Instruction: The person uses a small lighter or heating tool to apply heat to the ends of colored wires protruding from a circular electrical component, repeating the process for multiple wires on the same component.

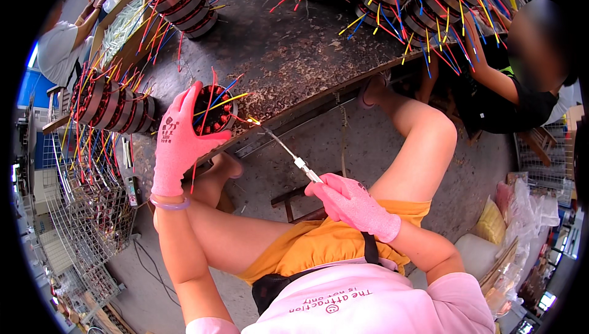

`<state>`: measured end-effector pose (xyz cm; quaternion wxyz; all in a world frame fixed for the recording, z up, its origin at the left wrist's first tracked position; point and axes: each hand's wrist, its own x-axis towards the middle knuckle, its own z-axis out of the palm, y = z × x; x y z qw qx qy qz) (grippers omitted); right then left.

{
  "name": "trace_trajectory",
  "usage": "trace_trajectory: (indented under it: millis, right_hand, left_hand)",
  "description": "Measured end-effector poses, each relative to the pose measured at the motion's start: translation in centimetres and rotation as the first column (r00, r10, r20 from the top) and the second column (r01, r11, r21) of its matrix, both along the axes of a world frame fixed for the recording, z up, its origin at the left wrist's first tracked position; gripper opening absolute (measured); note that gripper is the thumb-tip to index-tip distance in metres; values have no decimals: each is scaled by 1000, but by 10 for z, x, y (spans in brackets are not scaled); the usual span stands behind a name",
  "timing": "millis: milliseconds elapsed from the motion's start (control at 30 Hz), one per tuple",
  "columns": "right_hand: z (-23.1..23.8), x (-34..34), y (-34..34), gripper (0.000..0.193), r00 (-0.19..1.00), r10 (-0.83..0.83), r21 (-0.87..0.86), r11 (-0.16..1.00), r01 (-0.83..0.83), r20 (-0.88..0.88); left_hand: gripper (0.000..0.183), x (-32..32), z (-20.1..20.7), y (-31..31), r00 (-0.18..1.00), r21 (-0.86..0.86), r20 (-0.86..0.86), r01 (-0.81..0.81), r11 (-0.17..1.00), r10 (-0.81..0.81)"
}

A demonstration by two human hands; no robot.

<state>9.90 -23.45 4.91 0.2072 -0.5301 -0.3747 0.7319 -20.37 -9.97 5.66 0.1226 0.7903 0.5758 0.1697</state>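
Observation:
My left hand [179, 143], in a pink glove, is wrapped round the near side of a motor stator [216, 126] at the table edge, thumb and fingers apart around its rim. Red, blue and yellow wires stick out of the stator's open face. In my gloved right hand [356, 204] is a slim rod-like tool [300, 163] with a white collar, angled up to the left. Its thin metal tip reaches the stator's lead ends, where a small yellow-orange spot shows; I cannot tell whether it is a flame. A row of stacked stators [113, 105] lies just left of my left hand.
More stators [184, 8] with loose wires stand along the worn dark table [276, 45]. A box of white tubes [126, 30] sits at the far left. Wire racks [73, 211] stand left. A co-worker [515, 70] sits at the right, with plastic bags [527, 217] behind.

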Motion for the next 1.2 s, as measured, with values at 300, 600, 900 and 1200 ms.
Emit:
trace_trajectory:
  millis: [300,600,900,1200]
  right_hand:
    - [0,1,0,30,1000,10,17,1000,-11,9]
    - [0,0,1,29,1000,20,22,1000,-21,20]
    - [3,1,1,31,1000,-2,-29,1000,2,16]
    - [8,3,0,33,999,-28,-41,999,28,-23]
  left_hand:
    - [101,-2,-3,0,1000,15,-9,10,1000,-10]
    - [100,-1,-1,0,1000,4,-12,8,1000,-8]
    - [98,0,1,-1,1000,8,12,11,1000,-11]
    - [87,-1,1,-5,1000,173,-17,29,985,-26]
